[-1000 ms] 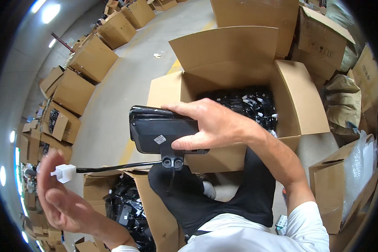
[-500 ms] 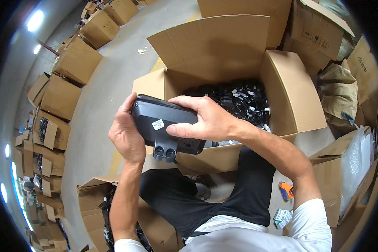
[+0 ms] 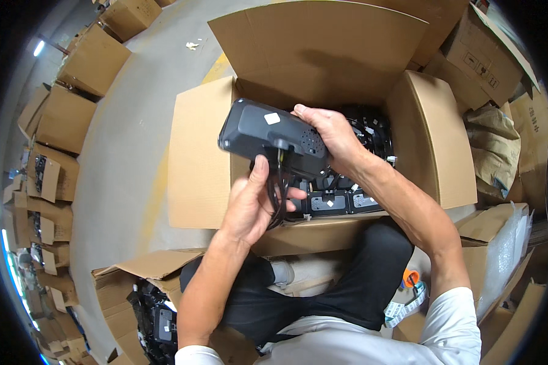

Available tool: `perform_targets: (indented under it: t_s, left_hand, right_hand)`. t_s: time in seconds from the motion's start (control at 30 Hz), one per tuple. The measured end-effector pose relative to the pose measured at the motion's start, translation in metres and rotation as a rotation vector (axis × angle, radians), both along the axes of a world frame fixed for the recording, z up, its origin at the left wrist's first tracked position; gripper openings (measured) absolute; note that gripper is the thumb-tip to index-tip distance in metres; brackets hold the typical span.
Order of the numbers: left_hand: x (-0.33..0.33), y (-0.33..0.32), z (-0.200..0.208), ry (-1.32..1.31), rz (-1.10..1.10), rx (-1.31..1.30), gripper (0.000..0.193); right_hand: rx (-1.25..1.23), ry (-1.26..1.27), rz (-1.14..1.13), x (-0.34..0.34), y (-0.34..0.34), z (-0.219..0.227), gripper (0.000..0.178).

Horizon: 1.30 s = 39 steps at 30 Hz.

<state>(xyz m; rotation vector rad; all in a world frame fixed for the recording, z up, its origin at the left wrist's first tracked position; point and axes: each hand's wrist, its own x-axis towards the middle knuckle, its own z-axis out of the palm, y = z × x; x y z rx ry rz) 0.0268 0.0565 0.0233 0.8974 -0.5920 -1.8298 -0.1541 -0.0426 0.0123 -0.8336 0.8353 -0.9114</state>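
Note:
A black plastic device housing point(image 3: 249, 126) with a white sticker and a patch of small holes is held up, tilted, over the near part of a large open carton point(image 3: 435, 140). My right hand point(image 3: 336, 135) grips its right end, thumb on the upper edge. A bundle of black cable point(image 3: 279, 198) hangs from the middle of the housing. My left hand point(image 3: 248, 207) is curled around this cable just below, thumb up, fingers partly hidden behind it. Inside the carton, similar black devices point(image 3: 329, 204) lie in a row near the front, with more dark cables and white connectors behind.
Beside my left leg stands another open carton point(image 3: 119, 298) with black parts in it. An orange tape roll point(image 3: 411, 278) and a strip of printed labels point(image 3: 406, 307) lie by my right leg. Cartons point(image 3: 73, 118) line the left side; more cartons and a brown sack point(image 3: 492, 146) crowd the right.
The housing has turned and moved right, and its cable now shows. My left hand has left the housing's left edge for the cable; my right hand has shifted to its right end.

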Motion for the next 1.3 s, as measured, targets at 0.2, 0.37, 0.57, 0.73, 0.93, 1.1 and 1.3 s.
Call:
perform_targets:
  t_s: [0.2, 0.37, 0.57, 0.73, 0.93, 1.1, 1.3]
  left_hand:
    - [0.024, -0.019, 0.007, -0.162, 0.018, 0.138, 0.069]
    - [0.055, -0.018, 0.019, -0.373, -0.298, 0.018, 0.052]
    - [0.091, -0.022, 0.031, -0.09, 0.505, 0.039, 0.054]
    - [0.075, -0.028, 0.026, -0.186, 0.313, -0.003, 0.05]
    - [0.064, -0.029, 0.031, -0.324, 0.29, 0.007, 0.047]
    - [0.06, -0.025, 0.027, -0.292, 0.248, -0.049, 0.045]
    - [0.031, -0.022, 0.002, -0.494, 0.274, -0.26, 0.048]
  right_hand:
    - [-0.014, -0.001, 0.326, 0.002, -0.007, -0.026, 0.061]
    - [0.165, -0.015, 0.283, -0.007, -0.049, -0.085, 0.052]
    - [0.512, 0.209, 0.425, 0.024, -0.004, -0.199, 0.064]
    - [0.315, 0.351, 0.221, 0.057, 0.008, -0.298, 0.078]
    - [0.133, 0.631, 0.29, 0.079, 0.023, -0.289, 0.076]
    - [-0.095, 0.601, 0.424, 0.093, 0.007, -0.331, 0.076]
    - [-0.415, 0.424, 0.972, 0.074, -0.021, -0.318, 0.066]
